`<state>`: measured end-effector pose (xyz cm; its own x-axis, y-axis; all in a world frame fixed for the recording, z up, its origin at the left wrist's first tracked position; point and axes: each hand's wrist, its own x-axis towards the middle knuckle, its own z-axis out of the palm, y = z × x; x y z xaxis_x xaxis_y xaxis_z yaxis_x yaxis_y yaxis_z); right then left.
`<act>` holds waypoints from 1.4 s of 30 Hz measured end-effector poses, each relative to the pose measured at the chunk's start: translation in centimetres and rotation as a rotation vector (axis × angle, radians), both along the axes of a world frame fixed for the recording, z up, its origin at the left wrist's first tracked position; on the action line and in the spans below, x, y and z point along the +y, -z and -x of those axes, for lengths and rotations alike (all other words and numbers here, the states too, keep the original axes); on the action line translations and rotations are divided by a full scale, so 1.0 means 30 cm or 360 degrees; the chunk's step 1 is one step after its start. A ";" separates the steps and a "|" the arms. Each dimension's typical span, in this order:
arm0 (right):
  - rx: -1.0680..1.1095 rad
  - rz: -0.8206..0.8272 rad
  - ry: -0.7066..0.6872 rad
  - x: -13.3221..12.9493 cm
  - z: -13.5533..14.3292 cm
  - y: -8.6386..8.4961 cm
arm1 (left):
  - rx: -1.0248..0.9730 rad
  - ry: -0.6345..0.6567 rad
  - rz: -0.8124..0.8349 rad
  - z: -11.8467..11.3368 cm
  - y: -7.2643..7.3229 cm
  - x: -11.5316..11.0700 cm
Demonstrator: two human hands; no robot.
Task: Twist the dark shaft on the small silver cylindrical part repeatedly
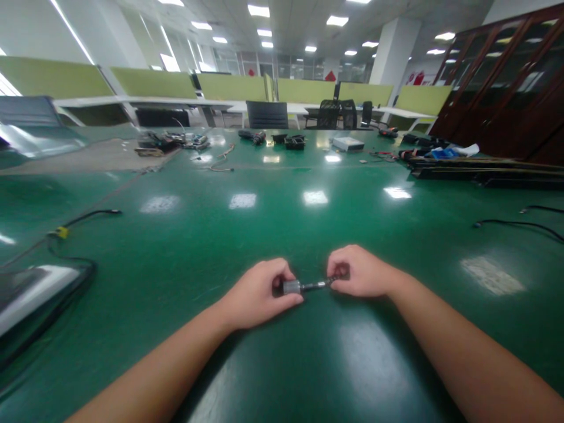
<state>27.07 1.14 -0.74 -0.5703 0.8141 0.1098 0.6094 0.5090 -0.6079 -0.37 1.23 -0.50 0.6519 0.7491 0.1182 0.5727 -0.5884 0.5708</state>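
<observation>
Low in the middle of the head view, a thin dark metal rod with a grey cylindrical end (291, 287) lies level between my two hands. My left hand (264, 294) has thumb and fingers closed around the grey cylinder. At the other end, my right hand (355, 271) pinches the tip of the rod with bent fingers. Part of the rod's right end is hidden by those fingers. Both hands are just above or resting on the green tabletop (282, 229); I cannot tell which.
A white-edged device (39, 288) with a black cable stands at the left. Black cables (515, 222) lie at the right. Across the far side are a power drill (252, 137), a pale box (348, 144), loose electronics (176, 141) and stacked dark panels (480, 169).
</observation>
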 end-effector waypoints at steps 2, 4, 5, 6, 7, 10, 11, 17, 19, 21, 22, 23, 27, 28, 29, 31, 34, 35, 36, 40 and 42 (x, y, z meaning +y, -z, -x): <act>0.0004 0.0002 -0.0019 0.001 -0.001 -0.001 | 0.0007 -0.0003 -0.0010 0.000 -0.002 0.000; 0.0006 -0.0009 -0.0033 0.000 0.001 -0.001 | 0.0012 -0.0005 -0.0016 0.000 -0.002 -0.001; 0.0012 -0.0009 -0.0037 -0.001 0.004 -0.001 | 0.0014 -0.0004 -0.0015 0.000 -0.002 -0.001; 0.0023 -0.0003 -0.0042 -0.002 0.007 0.000 | 0.0016 -0.0003 -0.0014 0.000 -0.002 -0.001; 0.0038 0.0009 -0.0044 -0.003 0.012 0.002 | 0.0018 -0.0004 -0.0014 -0.001 -0.001 -0.002; 0.0091 0.0021 -0.0018 -0.013 0.043 0.012 | 0.0024 -0.0016 -0.0029 -0.003 0.002 -0.002; 0.0104 0.0001 -0.0005 -0.018 0.058 0.016 | 0.0021 -0.0016 -0.0037 -0.005 0.002 -0.002; 0.0104 -0.0211 -0.0060 -0.043 0.130 0.027 | -0.0009 0.0037 -0.0060 -0.016 -0.004 -0.001; 0.0106 -0.0193 -0.0072 -0.043 0.133 0.026 | -0.0002 0.0022 -0.0051 -0.017 -0.004 -0.002; 0.0107 -0.0179 -0.0073 -0.042 0.131 0.026 | 0.0007 0.0007 -0.0042 -0.017 -0.003 -0.002; 0.0116 -0.0174 -0.0065 -0.041 0.129 0.027 | 0.0011 0.0004 -0.0041 -0.017 -0.003 -0.002; 0.0133 -0.0166 -0.0053 -0.040 0.129 0.028 | 0.0012 0.0004 -0.0043 -0.017 -0.003 -0.003; 0.0212 -0.0118 -0.0030 -0.041 0.130 0.031 | 0.0012 0.0011 -0.0054 -0.019 -0.007 -0.004; 0.0214 -0.0119 -0.0032 -0.042 0.130 0.031 | 0.0014 0.0010 -0.0057 -0.019 -0.009 -0.004; 0.0209 -0.0126 -0.0035 -0.042 0.130 0.030 | 0.0017 0.0010 -0.0057 -0.019 -0.010 -0.005; 0.0182 -0.0145 -0.0038 -0.043 0.131 0.028 | 0.0020 0.0014 -0.0054 -0.019 -0.012 -0.004; 0.0148 -0.0168 -0.0035 -0.043 0.131 0.025 | 0.0011 0.0031 -0.0034 -0.017 -0.014 -0.003; 0.0142 -0.0172 -0.0033 -0.042 0.132 0.025 | 0.0007 0.0036 -0.0029 -0.016 -0.014 -0.002; 0.0137 -0.0175 -0.0033 -0.042 0.132 0.025 | 0.0002 0.0041 -0.0028 -0.015 -0.015 -0.001; 0.0132 -0.0168 -0.0053 -0.038 0.133 0.025 | -0.0003 0.0060 -0.0045 -0.014 -0.016 0.001; 0.0140 -0.0168 -0.0059 -0.038 0.133 0.025 | -0.0004 0.0060 -0.0046 -0.014 -0.017 0.001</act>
